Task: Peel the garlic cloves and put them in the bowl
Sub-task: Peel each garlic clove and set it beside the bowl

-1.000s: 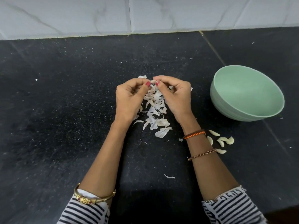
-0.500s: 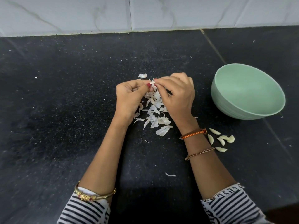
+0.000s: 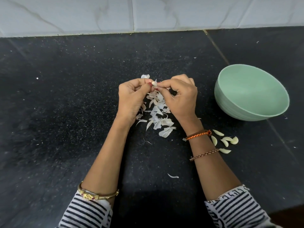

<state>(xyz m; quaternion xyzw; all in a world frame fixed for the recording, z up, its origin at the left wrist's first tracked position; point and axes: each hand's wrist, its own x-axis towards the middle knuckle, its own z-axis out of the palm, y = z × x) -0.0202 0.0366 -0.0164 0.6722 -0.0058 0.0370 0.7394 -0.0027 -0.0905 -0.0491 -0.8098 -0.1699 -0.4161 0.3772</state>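
Observation:
A small pale garlic clove (image 3: pixel 154 83) is pinched between the fingertips of my left hand (image 3: pixel 133 97) and my right hand (image 3: pixel 181 96), above a heap of white garlic skins (image 3: pixel 158 112) on the black counter. A pale green bowl (image 3: pixel 230 102) stands to the right of my right hand, and its visible inside looks empty. Several peeled cloves (image 3: pixel 225 140) lie on the counter in front of the bowl, beside my right wrist.
The dark speckled counter (image 3: pixel 65 112) spreads out to the left and ahead. A white tiled wall (image 3: pixel 148 14) closes the back. A stray skin sliver (image 3: pixel 172 176) lies between my forearms. A seam in the counter (image 3: pixel 217 46) runs past the bowl.
Both hands stay together over the skins. My right fingers have turned on the clove, and more of its pale body shows between the fingertips now.

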